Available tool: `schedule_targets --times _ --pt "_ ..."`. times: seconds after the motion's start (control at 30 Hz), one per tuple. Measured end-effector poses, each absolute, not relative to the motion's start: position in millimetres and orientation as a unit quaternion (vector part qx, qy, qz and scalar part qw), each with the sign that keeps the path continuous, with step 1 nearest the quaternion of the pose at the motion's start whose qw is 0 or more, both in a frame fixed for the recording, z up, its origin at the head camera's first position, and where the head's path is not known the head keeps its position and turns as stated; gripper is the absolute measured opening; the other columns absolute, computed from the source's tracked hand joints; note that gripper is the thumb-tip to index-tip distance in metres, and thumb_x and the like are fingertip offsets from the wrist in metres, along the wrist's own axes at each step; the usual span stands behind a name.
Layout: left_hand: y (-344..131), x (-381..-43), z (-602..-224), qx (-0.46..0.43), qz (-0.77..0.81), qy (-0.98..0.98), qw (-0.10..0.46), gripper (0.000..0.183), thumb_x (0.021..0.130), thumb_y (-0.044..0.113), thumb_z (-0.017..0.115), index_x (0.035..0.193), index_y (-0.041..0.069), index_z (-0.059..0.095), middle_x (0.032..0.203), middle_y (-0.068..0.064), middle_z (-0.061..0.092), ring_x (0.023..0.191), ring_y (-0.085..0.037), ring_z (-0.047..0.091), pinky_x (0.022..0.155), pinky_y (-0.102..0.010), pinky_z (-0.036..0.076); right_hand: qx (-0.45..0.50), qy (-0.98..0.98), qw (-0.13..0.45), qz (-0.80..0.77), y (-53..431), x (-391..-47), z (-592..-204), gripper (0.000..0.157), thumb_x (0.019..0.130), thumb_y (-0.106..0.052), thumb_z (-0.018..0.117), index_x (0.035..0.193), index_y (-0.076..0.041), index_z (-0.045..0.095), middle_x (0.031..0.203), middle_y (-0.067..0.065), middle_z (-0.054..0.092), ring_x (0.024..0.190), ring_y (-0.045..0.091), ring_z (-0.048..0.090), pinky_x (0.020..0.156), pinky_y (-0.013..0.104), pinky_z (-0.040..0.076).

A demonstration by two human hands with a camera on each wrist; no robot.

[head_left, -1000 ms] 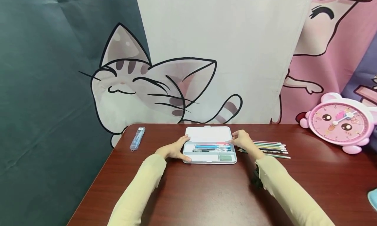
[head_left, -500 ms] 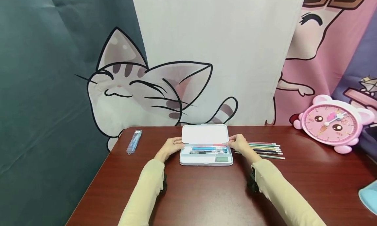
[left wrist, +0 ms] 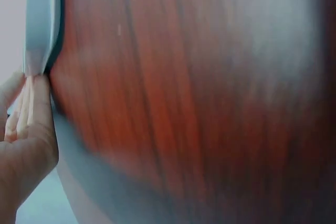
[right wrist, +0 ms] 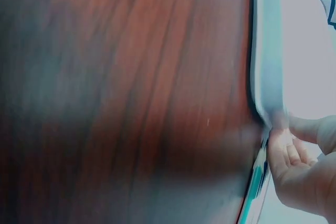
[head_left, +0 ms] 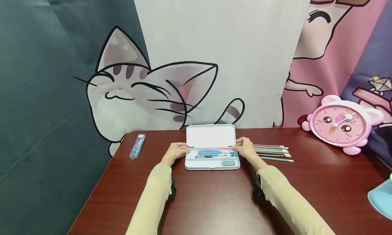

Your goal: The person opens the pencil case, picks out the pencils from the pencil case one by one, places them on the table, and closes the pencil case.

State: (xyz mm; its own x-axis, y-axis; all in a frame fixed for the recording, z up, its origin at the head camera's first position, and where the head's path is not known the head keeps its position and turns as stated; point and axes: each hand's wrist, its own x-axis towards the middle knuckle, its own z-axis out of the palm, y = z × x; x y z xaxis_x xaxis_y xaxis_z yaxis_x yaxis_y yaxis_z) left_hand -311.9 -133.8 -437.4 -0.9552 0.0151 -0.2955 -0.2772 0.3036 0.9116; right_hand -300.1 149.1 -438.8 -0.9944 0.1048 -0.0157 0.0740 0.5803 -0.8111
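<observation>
A white pencil case lies on the table with its lid tipped up at the back. Inside are several blue, clear and pink pens and a green-grey block in the front right compartment. My left hand pinches the case's left side near the hinge; the left wrist view shows its fingertips on the case's edge. On the opposite side my right hand pinches the right edge, thumb and forefinger meeting at a corner in the right wrist view.
Several pencils lie just right of the case, partly behind my right hand. A slim clear-blue box is at the far left. A pink animal-shaped clock stands at the right, and a light-blue object shows at the right edge.
My left hand has drawn its spread thumb back from the case's front left and now grips farther back. The lid stands slightly more upright. The head view has shifted a little.
</observation>
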Motion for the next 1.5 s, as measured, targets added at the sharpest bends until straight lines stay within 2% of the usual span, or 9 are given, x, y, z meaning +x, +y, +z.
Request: schedule_targets --times 0.17,0.37,0.47,0.6,1.07,1.17,1.27,1.37,1.5 --pt "-129.6 -308.7 -437.6 -0.086 0.569 0.812 0.094 0.033 0.082 0.006 0.066 0.113 -0.002 0.061 0.109 -0.018 0.065 0.085 -0.008 0.062 0.076 -0.023 0.052 -0.05 -0.896 0.028 0.439 147.1 -295.5 -438.2 0.03 0.084 -0.014 0.063 0.099 0.011 0.056 0.089 0.024 0.063 0.081 0.027 0.059 0.069 0.032 0.048" --pt "-127.1 -307.1 -439.2 -0.093 0.543 0.834 0.045 0.025 0.078 0.006 0.07 0.103 -0.001 0.066 0.097 -0.015 0.07 0.073 -0.004 0.061 0.064 -0.019 0.051 -0.095 -0.883 -0.036 0.458 145.1 -290.3 -424.3 0.075 0.086 -0.06 0.046 0.114 0.009 0.054 0.11 0.024 0.059 0.094 0.025 0.057 0.08 0.036 0.049" --pt "-126.5 -306.7 -440.0 -0.091 0.532 0.842 0.023 0.021 0.077 0.006 0.071 0.097 -0.001 0.067 0.091 -0.014 0.071 0.068 -0.004 0.06 0.062 -0.018 0.05 -0.109 -0.861 -0.056 0.493 142.9 -288.1 -416.9 0.09 0.082 -0.072 0.036 0.118 0.009 0.051 0.108 0.022 0.059 0.089 0.02 0.059 0.081 0.034 0.051" --pt "-125.8 -306.2 -441.1 -0.085 0.525 0.847 0.014 0.019 0.078 0.006 0.071 0.095 0.0 0.066 0.09 -0.013 0.071 0.068 -0.005 0.059 0.062 -0.019 0.05 -0.126 -0.827 -0.064 0.544 141.9 -286.3 -412.3 0.097 0.079 -0.076 0.034 0.123 0.01 0.045 0.106 0.023 0.06 0.085 0.018 0.062 0.082 0.033 0.052" --pt "-124.3 -303.8 -438.8 -0.072 0.523 0.849 0.004 0.015 0.08 0.006 0.068 0.092 -0.001 0.064 0.097 -0.017 0.07 0.071 -0.007 0.06 0.062 -0.018 0.048 -0.115 -0.779 -0.134 0.602 149.8 -284.8 -409.0 0.104 0.078 -0.069 0.049 0.138 0.012 0.023 0.13 0.032 0.045 0.121 0.036 0.048 0.098 0.042 0.042" --pt "-128.2 -302.7 -438.0 -0.065 0.542 0.837 0.034 0.023 0.082 0.009 0.067 0.101 -0.003 0.063 0.104 -0.019 0.067 0.08 -0.011 0.062 0.069 -0.019 0.049 -0.105 -0.774 -0.14 0.608 151.0 -282.9 -411.2 0.104 0.079 -0.068 0.049 0.138 0.013 0.02 0.131 0.032 0.044 0.122 0.036 0.047 0.099 0.043 0.041" --pt "-137.6 -301.0 -437.4 -0.033 0.573 0.813 0.101 0.044 0.086 0.02 0.062 0.121 -0.005 0.051 0.123 -0.022 0.057 0.107 -0.019 0.058 0.088 -0.028 0.048 -0.098 -0.771 -0.144 0.613 151.3 -280.5 -414.4 0.103 0.08 -0.066 0.05 0.139 0.013 0.019 0.132 0.032 0.044 0.122 0.036 0.047 0.099 0.042 0.04" --pt "-146.6 -299.1 -433.3 0.011 0.618 0.765 0.182 0.064 0.093 0.032 0.051 0.139 -0.006 0.026 0.144 -0.021 0.033 0.133 -0.027 0.034 0.106 -0.041 0.033 -0.084 -0.769 -0.145 0.617 152.1 -279.4 -416.3 0.1 0.083 -0.062 0.049 0.139 0.014 0.018 0.132 0.033 0.043 0.122 0.035 0.047 0.098 0.041 0.041" --pt "-149.9 -299.1 -426.3 0.044 0.66 0.709 0.244 0.079 0.092 0.052 0.034 0.144 -0.003 0.011 0.151 -0.021 0.014 0.141 -0.031 0.013 0.11 -0.048 0.021 -0.064 -0.771 -0.145 0.617 157.2 -279.1 -416.1 0.095 0.085 -0.058 0.051 0.138 0.014 0.019 0.133 0.033 0.042 0.122 0.035 0.047 0.096 0.041 0.042"
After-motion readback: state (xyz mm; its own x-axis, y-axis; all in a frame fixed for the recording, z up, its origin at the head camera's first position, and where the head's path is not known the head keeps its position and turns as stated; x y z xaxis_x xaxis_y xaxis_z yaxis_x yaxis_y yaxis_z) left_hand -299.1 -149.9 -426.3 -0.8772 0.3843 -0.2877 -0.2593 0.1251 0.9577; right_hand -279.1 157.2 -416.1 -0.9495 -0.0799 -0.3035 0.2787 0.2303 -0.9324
